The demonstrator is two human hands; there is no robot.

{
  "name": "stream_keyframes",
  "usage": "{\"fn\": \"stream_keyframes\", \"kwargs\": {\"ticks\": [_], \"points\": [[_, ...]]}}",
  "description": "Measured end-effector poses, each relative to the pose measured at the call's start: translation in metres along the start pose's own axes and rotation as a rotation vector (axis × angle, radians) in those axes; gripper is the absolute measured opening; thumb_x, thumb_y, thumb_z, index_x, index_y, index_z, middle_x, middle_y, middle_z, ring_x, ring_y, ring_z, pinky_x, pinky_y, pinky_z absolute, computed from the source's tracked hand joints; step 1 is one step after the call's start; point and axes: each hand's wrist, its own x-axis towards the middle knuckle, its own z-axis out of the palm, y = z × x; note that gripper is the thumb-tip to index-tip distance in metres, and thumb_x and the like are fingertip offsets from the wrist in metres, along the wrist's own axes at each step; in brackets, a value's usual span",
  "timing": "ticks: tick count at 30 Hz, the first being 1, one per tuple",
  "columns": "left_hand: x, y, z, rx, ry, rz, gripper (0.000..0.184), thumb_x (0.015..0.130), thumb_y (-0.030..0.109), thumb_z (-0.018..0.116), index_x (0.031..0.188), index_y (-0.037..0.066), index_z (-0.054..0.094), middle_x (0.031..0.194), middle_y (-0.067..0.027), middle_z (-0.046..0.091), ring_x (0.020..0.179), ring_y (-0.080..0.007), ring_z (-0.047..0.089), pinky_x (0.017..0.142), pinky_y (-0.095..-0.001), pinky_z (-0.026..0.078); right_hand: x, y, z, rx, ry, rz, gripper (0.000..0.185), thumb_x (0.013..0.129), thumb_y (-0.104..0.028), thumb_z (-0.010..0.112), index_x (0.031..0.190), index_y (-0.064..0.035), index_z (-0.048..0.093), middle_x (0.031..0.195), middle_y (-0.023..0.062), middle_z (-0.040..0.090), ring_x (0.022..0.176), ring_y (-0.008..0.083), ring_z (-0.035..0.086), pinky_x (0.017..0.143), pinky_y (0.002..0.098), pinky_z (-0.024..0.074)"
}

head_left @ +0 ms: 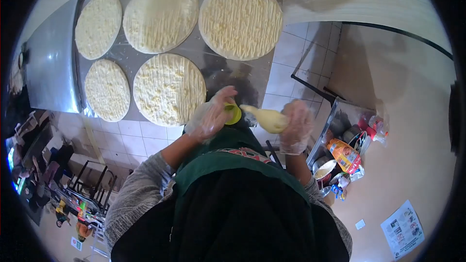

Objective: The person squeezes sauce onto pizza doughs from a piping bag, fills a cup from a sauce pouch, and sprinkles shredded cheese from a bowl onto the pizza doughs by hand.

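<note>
Smear, slip and drip risks on the near side

Left: two flat, round, pale dough discs topped with cream [107, 90] lie on the grey metal table [233, 78], well apart from both hands.

Middle: a striped, cream-topped round dough disc [170, 87] lies just beside the left hand [211, 114]. A low sweep of that wrist could smear its right edge. The left hand appears closed round a yellow-green plastic cup [234, 114]; contents not discernible. Its loose clear plastic glove [196, 125] might slide, letting the cup tip.

Right: the right hand [297, 120], likewise gloved, grips the fat end of a plump, cream-filled piping bag [270, 120], narrow end pointing left toward the cup. Too hard a squeeze could drip cream onto the dark green cloth apron [238, 137].
</note>
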Motion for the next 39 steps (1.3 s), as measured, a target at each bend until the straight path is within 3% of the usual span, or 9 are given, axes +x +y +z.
{"fn": "stream_keyframes", "kwargs": {"ticks": [3,6,11,15,22,27,29,34,39], "points": [[-0.039,0.025,-0.006,0.680,-0.007,0.127,0.085,0.066,0.029,0.066,0.132,0.000,0.019,0.124,-0.0200,0.041,0.112,-0.0338,0.044,0.094,-0.0389,0.036,-0.021,0.017,0.011,-0.054,-0.130,0.030,0.027,0.092,-0.024,0.043,0.068,-0.0105,0.044,0.064,-0.0051,0.040,0.057,0.0060,0.037,0.048,0.0218,0.0294],[-0.040,-0.012,0.018,0.830,0.118,0.278,0.086,0.064,0.025,0.068,0.130,-0.002,0.021,0.126,-0.0197,0.039,0.114,-0.0336,0.042,0.094,-0.0383,0.037,-0.025,0.049,0.014,-0.452,-0.405,-0.069,0.032,0.088,-0.023,0.048,0.067,-0.0006,0.052,0.061,0.0099,0.049,0.057,0.0217,0.050,0.050,0.0346,0.0391],[-0.024,-0.017,0.059,0.747,0.318,0.304,0.047,0.059,0.025,0.073,0.100,0.009,0.056,0.095,-0.0137,0.060,0.084,-0.0335,0.058,0.072,-0.0408,0.047,-0.037,0.096,0.014,-0.666,-0.544,-0.573,0.025,0.084,-0.023,0.051,0.070,-0.0030,0.055,0.066,0.0152,0.053,0.061,0.0330,0.052,0.055,0.0397,0.0412],[-0.041,-0.012,0.097,0.650,0.532,0.326,0.056,0.055,0.025,0.075,0.103,0.006,0.053,0.093,-0.0129,0.059,0.083,-0.0324,0.058,0.072,-0.0416,0.046,-0.054,0.066,-0.027,-0.942,-0.451,-0.807,0.015,0.080,-0.017,0.054,0.073,-0.0036,0.054,0.068,0.0154,0.053,0.060,0.0360,0.052,0.055,0.0453,0.0418],[-0.029,0.040,0.215,0.920,0.015,0.625,0.051,0.064,0.023,0.070,0.110,0.009,0.052,0.097,-0.0130,0.058,0.088,-0.0318,0.056,0.082,-0.0399,0.041,-0.092,0.017,-0.152,-1.052,-0.236,-0.859,0.013,0.077,-0.018,0.054,0.082,-0.0060,0.054,0.078,0.0140,0.054,0.070,0.0310,0.054,0.061,0.0421,0.0439],[0.004,0.075,0.321,0.789,-0.387,0.842,0.046,0.065,0.024,0.070,0.104,0.006,0.054,0.092,-0.0157,0.059,0.083,-0.0379,0.057,0.069,-0.0422,0.047,-0.119,-0.015,-0.236,-1.037,0.251,-0.708,0.016,0.078,-0.021,0.054,0.086,-0.0065,0.055,0.085,0.0138,0.053,0.077,0.0309,0.053,0.063,0.0405,0.0442],[0.007,0.082,0.358,0.747,-0.351,0.592,0.047,0.065,0.024,0.069,0.106,0.007,0.052,0.095,-0.0150,0.058,0.087,-0.0332,0.056,0.073,-0.0383,0.046,-0.115,-0.020,-0.267,-1.196,0.270,-0.241,0.024,0.080,-0.027,0.052,0.091,-0.0061,0.056,0.088,0.0144,0.054,0.084,0.0301,0.052,0.069,0.0427,0.0426],[0.122,0.015,0.440,0.390,-0.777,0.641,0.043,0.069,0.022,0.065,0.106,0.007,0.051,0.096,-0.0152,0.058,0.085,-0.0333,0.057,0.072,-0.0382,0.046,-0.115,-0.050,-0.326,-1.368,0.584,0.047,0.042,0.077,-0.042,0.050,0.099,-0.0066,0.058,0.098,0.0186,0.056,0.099,0.0285,0.050,0.084,0.0472,0.0351],[0.208,-0.034,0.525,0.883,-0.601,0.929,0.043,0.068,0.019,0.061,0.107,0.004,0.049,0.094,-0.0165,0.058,0.086,-0.0347,0.057,0.074,-0.0408,0.046,-0.100,-0.048,-0.392,-1.191,0.752,0.226,0.038,0.074,-0.036,0.054,0.097,-0.0068,0.062,0.106,0.0157,0.056,0.097,0.0290,0.054,0.084,0.0414,0.0398]]}}
